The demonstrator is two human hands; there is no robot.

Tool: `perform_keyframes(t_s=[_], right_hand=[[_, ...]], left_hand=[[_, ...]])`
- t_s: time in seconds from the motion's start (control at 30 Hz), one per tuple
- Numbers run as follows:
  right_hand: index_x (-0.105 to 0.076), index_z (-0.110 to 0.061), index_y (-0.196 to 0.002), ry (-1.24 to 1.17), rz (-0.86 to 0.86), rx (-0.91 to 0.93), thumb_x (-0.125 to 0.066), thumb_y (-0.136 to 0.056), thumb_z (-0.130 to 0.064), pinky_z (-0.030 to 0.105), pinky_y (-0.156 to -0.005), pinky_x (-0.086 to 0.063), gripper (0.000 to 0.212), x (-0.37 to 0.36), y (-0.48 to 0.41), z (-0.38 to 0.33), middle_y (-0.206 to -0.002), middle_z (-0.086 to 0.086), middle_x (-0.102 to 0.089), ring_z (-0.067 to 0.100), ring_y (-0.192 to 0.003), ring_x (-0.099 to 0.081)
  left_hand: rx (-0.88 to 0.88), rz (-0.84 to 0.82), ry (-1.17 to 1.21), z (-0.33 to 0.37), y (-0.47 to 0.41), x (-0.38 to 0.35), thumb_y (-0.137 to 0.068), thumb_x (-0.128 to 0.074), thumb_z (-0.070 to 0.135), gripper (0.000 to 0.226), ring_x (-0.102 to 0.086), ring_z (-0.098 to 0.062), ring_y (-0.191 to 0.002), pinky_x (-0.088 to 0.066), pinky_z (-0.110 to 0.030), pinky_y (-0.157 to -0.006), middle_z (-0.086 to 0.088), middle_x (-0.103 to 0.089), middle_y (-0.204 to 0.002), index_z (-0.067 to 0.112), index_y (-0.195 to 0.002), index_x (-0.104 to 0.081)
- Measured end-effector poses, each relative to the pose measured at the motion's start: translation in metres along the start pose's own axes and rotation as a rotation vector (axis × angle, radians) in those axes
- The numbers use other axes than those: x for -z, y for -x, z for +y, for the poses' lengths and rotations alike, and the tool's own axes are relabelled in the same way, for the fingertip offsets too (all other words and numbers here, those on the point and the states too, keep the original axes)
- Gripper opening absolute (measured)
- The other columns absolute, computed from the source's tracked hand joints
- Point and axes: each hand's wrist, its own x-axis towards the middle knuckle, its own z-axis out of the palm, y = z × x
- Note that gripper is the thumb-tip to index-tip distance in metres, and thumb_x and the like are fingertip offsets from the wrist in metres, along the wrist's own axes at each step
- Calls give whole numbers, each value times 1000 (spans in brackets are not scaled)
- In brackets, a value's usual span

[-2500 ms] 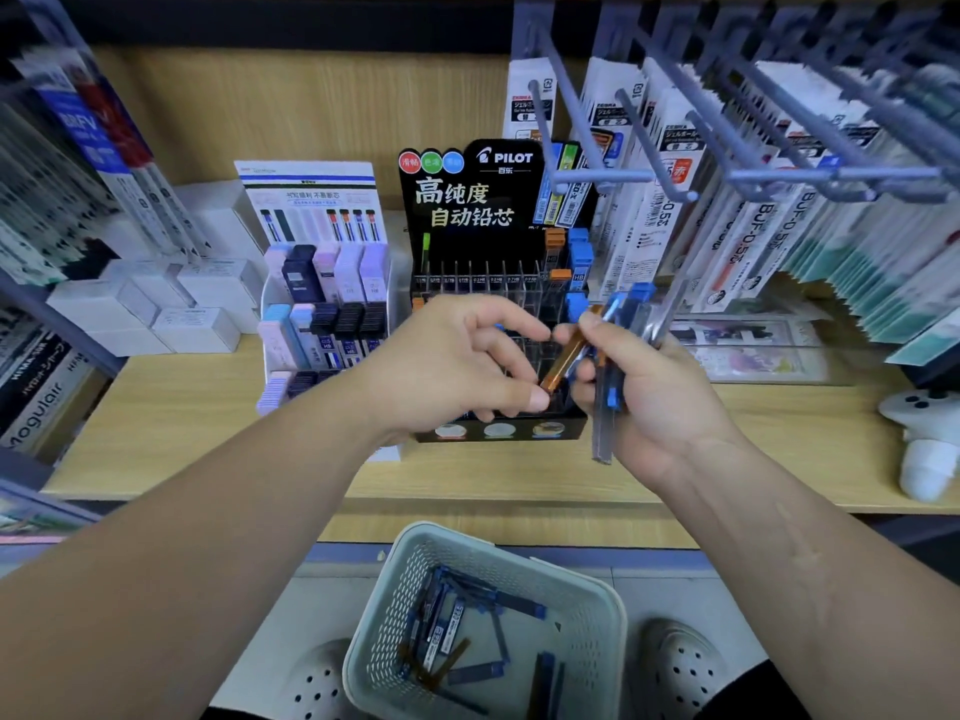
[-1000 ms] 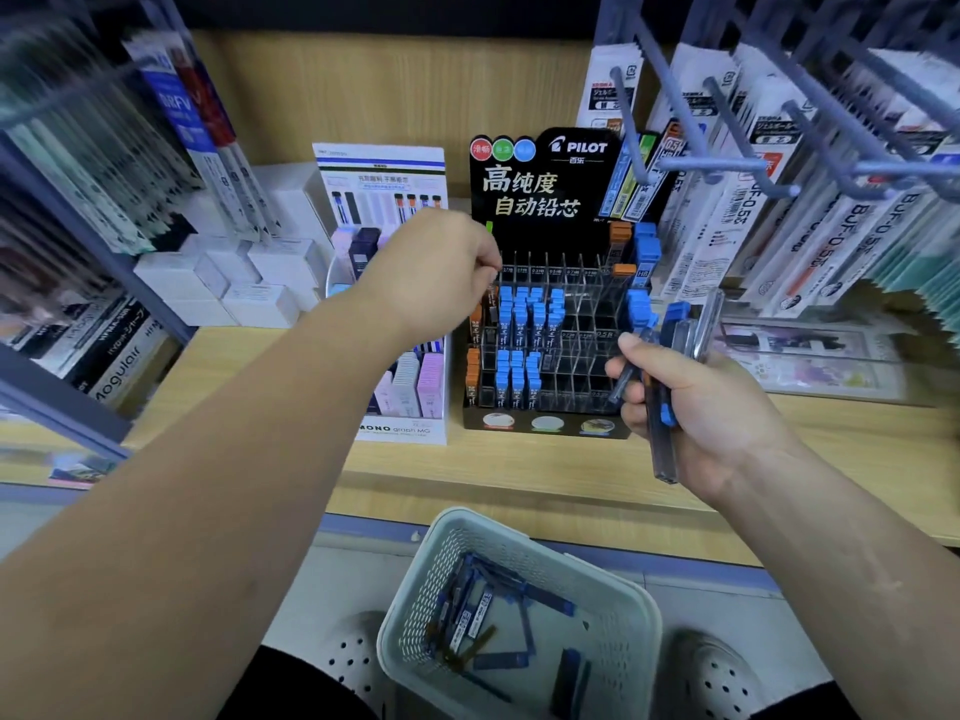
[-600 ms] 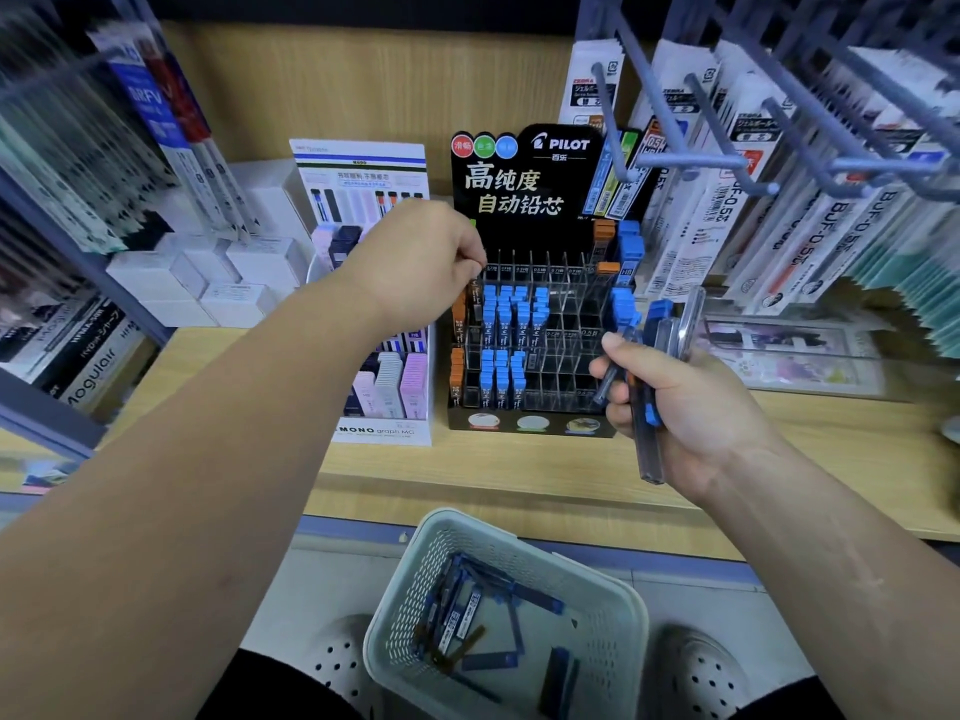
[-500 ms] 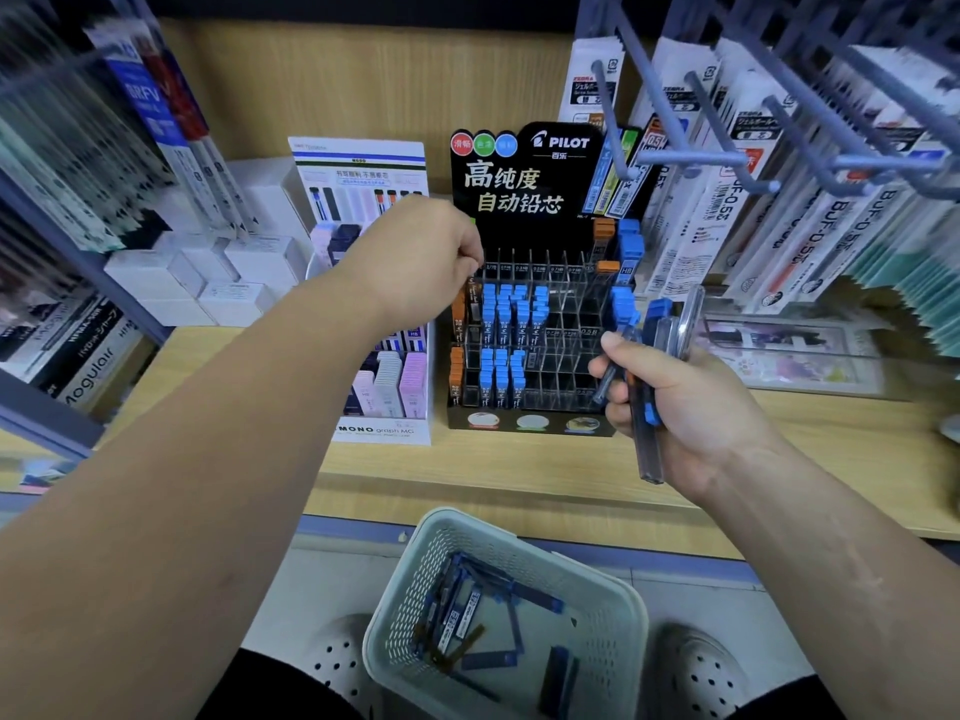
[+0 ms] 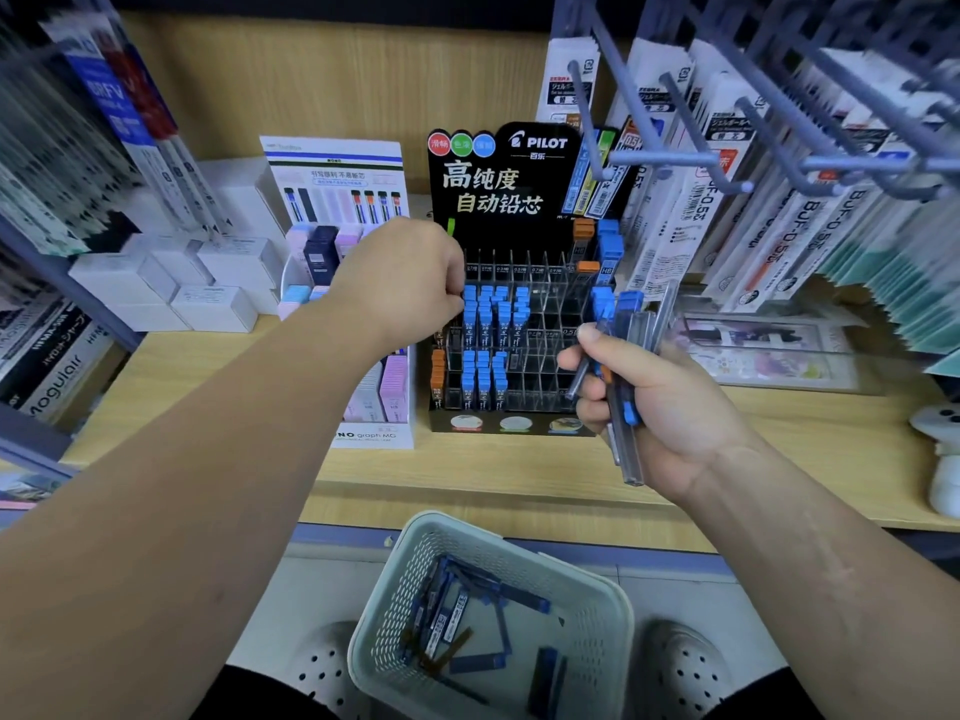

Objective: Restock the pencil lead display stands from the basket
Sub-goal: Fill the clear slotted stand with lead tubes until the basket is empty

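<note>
Wooden shelf (image 5: 208, 366) carries the black Pilot stand (image 5: 519, 200). Its clear slots hold blue-capped tubes (image 5: 485, 309) in the left columns and orange tubes (image 5: 438, 371) at the left edge. My left hand (image 5: 400, 278) is at the stand's upper tier, far left, with the fingers curled in against it. The back of the hand hides the tips, so I cannot tell whether they pinch anything. My right hand (image 5: 660, 402) is just near and right of the stand, fingers wrapped round a bundle of lead tubes (image 5: 628, 314), thumb on them, blue caps up. Nearer me, below the shelf edge, the basket (image 5: 379, 636) holds loose tubes (image 5: 447, 621). Left of the Pilot stand is a white Mono stand (image 5: 337, 168) with pastel cases, then white boxes (image 5: 218, 298). Refill packs (image 5: 691, 215) hang on hooks (image 5: 665, 158) at the right.
</note>
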Motion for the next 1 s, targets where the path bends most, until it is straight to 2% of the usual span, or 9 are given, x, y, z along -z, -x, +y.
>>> perform_keyframes(t_s=[0.1,0.27,0.33,0.4,0.47,0.57,0.67,0.83,1.0], right_hand=[[-64,-13,-95,9,-7,2,-69,-92,-13,21,-48,-42,6,0,0,0,-84,11,-71,10,-53,-49],[-66,-12,-94,136,4,11,-72,-90,-12,20,-46,-42,7,-2,0,2,-81,10,-70,11,-51,-49],[-65,-11,-95,192,-8,13,-74,-88,-12,20,-46,-43,11,-4,2,3,-78,10,-71,11,-50,-49],[-65,-10,-93,259,-38,36,-74,-88,-11,21,-47,-43,11,-7,5,4,-75,9,-71,11,-50,-50],[-66,-8,-94,302,-64,60,-74,-88,-8,23,-48,-43,10,-8,7,5,-74,9,-70,12,-50,-50],[-67,-6,-97,348,-62,63,-74,-88,-8,24,-48,-43,11,-6,9,6,-75,10,-70,12,-50,-51],[-67,-5,-99,349,-77,42,-74,-89,-10,23,-48,-43,13,-5,11,5,-76,10,-71,11,-51,-51],[-65,-14,-90,252,13,38,-75,-90,-13,22,-48,-44,10,1,9,0,-74,5,-71,11,-51,-51],[-65,-14,-93,225,61,39,-74,-90,-14,23,-47,-44,10,10,5,-3,-78,9,-71,12,-53,-51]], left_hand=[[-5,30,40,3,0,6,-85,-72,15,6,-61,-16,-79,-57,-41,-78,21,-52,-66,19,-87,-76],[9,150,263,26,7,21,-88,-71,23,6,-59,-8,-67,-52,-27,-68,7,-67,-70,20,-88,-76],[83,63,500,43,13,21,-89,-72,28,13,-53,-4,-53,-46,-18,-56,2,-69,-68,19,-81,-76],[166,-107,715,56,20,17,-90,-72,32,21,-49,-9,-48,-41,-20,-49,-3,-71,-69,16,-77,-75],[201,-240,797,63,27,9,-88,-73,33,23,-48,-13,-48,-39,-22,-47,0,-69,-64,16,-73,-73],[238,-280,866,66,34,-2,-85,-78,26,14,-49,-13,-50,-38,-26,-47,0,-60,-53,15,-76,-76],[278,-283,935,65,37,-4,-86,-75,16,9,-51,-14,-51,-39,-26,-45,-4,-61,-56,11,-79,-76],[351,-174,1058,53,30,9,-88,-72,7,4,-61,-13,-53,-45,-23,-46,-4,-69,-66,7,-85,-73],[270,36,882,37,23,16,-84,-77,7,5,-64,-17,-54,-48,-29,-50,-5,-71,-63,6,-80,-74]])
